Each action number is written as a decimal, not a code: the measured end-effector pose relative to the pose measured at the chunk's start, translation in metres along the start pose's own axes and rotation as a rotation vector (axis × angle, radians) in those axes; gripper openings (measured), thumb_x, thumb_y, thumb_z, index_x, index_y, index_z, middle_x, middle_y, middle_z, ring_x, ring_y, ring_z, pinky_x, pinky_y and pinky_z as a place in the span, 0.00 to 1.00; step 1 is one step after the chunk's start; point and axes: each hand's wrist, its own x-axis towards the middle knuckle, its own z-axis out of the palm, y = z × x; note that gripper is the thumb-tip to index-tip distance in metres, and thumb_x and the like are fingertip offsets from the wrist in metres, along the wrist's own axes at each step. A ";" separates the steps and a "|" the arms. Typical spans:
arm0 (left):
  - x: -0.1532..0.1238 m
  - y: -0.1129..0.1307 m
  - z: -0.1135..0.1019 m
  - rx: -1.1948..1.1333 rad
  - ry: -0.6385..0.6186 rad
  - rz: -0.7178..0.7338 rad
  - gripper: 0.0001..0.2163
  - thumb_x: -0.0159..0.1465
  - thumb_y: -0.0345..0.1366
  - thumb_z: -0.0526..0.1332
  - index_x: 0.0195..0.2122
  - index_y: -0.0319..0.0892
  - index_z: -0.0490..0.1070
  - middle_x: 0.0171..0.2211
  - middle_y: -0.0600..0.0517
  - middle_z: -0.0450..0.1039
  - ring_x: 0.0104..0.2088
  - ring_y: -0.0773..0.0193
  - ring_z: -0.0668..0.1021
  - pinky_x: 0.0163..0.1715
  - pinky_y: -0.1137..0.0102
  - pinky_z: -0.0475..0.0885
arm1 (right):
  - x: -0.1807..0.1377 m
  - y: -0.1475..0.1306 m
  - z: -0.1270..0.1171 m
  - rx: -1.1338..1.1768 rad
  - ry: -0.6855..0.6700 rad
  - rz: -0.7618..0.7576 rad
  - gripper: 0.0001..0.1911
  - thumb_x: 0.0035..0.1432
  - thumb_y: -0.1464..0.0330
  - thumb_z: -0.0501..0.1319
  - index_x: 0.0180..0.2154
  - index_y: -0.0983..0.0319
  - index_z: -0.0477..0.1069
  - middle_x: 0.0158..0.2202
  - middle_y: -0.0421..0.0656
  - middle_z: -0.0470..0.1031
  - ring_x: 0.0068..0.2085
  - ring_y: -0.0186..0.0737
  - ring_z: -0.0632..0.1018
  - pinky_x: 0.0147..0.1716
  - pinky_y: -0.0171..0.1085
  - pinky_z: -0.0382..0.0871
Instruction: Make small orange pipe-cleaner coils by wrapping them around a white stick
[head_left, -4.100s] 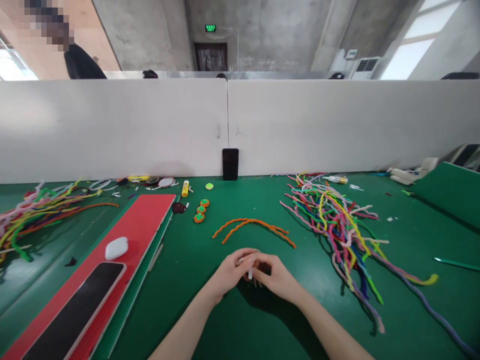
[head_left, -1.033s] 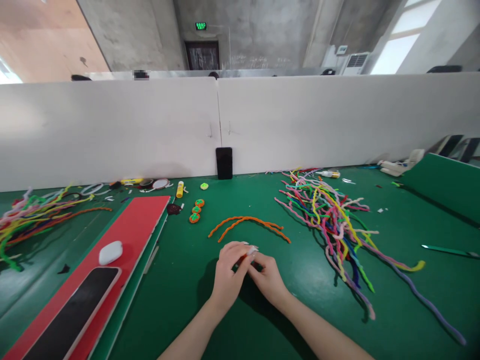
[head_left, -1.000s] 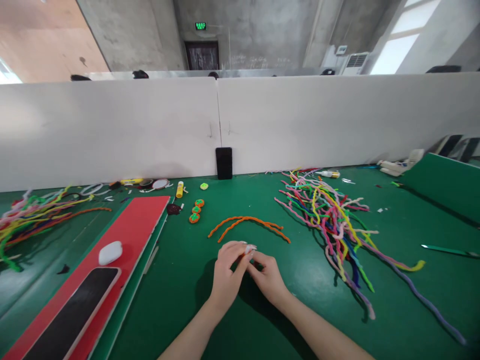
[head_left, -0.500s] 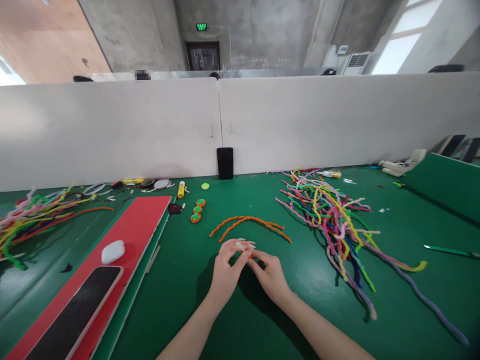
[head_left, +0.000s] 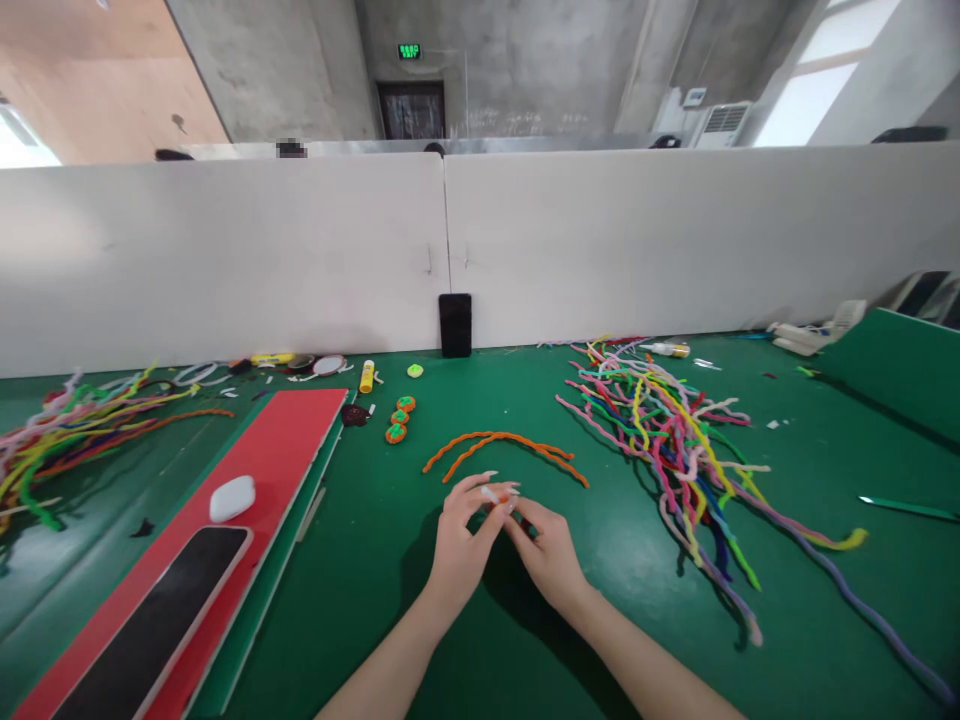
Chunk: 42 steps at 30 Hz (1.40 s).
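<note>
**Bench entry: small orange-and-white piece held between both hands; places given from the black phone**

- Black phone (head_left: 455,325): upright against the white divider (head_left: 600,240), at the far edge of the green table (head_left: 360,620).
- Left hand (head_left: 459,545) and right hand (head_left: 551,562): well in front of the phone, fingertips meeting. Both pinch the small orange-and-white piece (head_left: 495,495) just above the table. Its shape is too small to tell.
- Progress, as judged: three orange-and-green coils (head_left: 398,418) lie finished, front-left of the phone. The piece in hand looks part-made. Two orange stems (head_left: 504,448) lie unused between the phone and the hands.
- Stock: a coloured stem heap (head_left: 675,430) to the phone's front-right, and a second heap (head_left: 82,420) far to its left.
- Sundries: a yellow glue stick (head_left: 367,376) just left of the phone. Further left and nearer lies a red board (head_left: 277,450) carrying a white case (head_left: 232,497) and a dark handset (head_left: 150,630).
- Room: bare concrete walls, a dark door and a green exit sign beyond the divider.
</note>
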 end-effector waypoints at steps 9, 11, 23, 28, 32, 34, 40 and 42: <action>-0.002 0.001 -0.006 0.168 0.046 0.224 0.07 0.59 0.33 0.57 0.37 0.46 0.73 0.39 0.51 0.75 0.46 0.59 0.72 0.48 0.60 0.65 | 0.004 0.005 0.001 0.067 0.033 0.013 0.12 0.55 0.70 0.54 0.41 0.61 0.70 0.41 0.48 0.71 0.40 0.41 0.73 0.32 0.35 0.69; -0.003 0.001 -0.006 0.210 0.050 0.257 0.08 0.59 0.32 0.57 0.37 0.46 0.73 0.39 0.51 0.74 0.45 0.60 0.72 0.48 0.61 0.65 | 0.006 0.011 0.000 0.070 0.091 0.029 0.15 0.52 0.70 0.56 0.44 0.60 0.68 0.42 0.47 0.69 0.41 0.41 0.72 0.32 0.34 0.69; -0.002 -0.004 -0.007 0.276 0.003 0.262 0.09 0.60 0.32 0.55 0.39 0.46 0.73 0.41 0.49 0.73 0.44 0.60 0.71 0.45 0.62 0.66 | 0.010 0.003 -0.001 0.739 -0.330 0.326 0.21 0.46 0.64 0.63 0.44 0.61 0.65 0.27 0.38 0.68 0.24 0.30 0.69 0.16 0.27 0.62; -0.003 -0.003 -0.007 0.334 -0.029 0.248 0.10 0.60 0.31 0.55 0.39 0.48 0.73 0.42 0.50 0.72 0.44 0.61 0.71 0.44 0.63 0.66 | 0.011 -0.004 -0.007 0.834 -0.274 0.429 0.18 0.46 0.66 0.63 0.41 0.62 0.69 0.28 0.40 0.70 0.26 0.32 0.71 0.23 0.31 0.68; -0.001 -0.004 -0.008 0.316 -0.028 0.246 0.11 0.60 0.30 0.54 0.40 0.48 0.72 0.44 0.50 0.70 0.45 0.61 0.71 0.45 0.62 0.66 | 0.013 -0.003 -0.010 0.947 -0.244 0.523 0.17 0.48 0.67 0.58 0.43 0.62 0.69 0.33 0.44 0.72 0.33 0.38 0.74 0.25 0.34 0.69; 0.000 -0.005 -0.009 0.316 -0.025 0.245 0.11 0.60 0.30 0.54 0.41 0.47 0.72 0.44 0.50 0.70 0.46 0.61 0.70 0.46 0.62 0.66 | 0.013 -0.003 -0.011 1.034 -0.284 0.511 0.17 0.48 0.66 0.57 0.43 0.62 0.68 0.34 0.45 0.72 0.35 0.40 0.74 0.25 0.35 0.69; 0.003 -0.007 -0.011 0.339 -0.041 0.218 0.12 0.59 0.29 0.54 0.40 0.48 0.72 0.44 0.50 0.70 0.45 0.60 0.70 0.46 0.60 0.65 | 0.012 -0.009 -0.010 1.004 -0.352 0.452 0.19 0.54 0.56 0.55 0.43 0.61 0.66 0.35 0.45 0.71 0.34 0.39 0.74 0.24 0.34 0.69; 0.002 -0.007 -0.010 0.330 -0.056 0.206 0.12 0.59 0.29 0.54 0.41 0.49 0.72 0.44 0.50 0.70 0.46 0.59 0.70 0.46 0.59 0.64 | 0.012 -0.008 -0.008 0.905 -0.299 0.416 0.19 0.55 0.56 0.55 0.43 0.62 0.66 0.33 0.44 0.71 0.33 0.36 0.73 0.24 0.33 0.68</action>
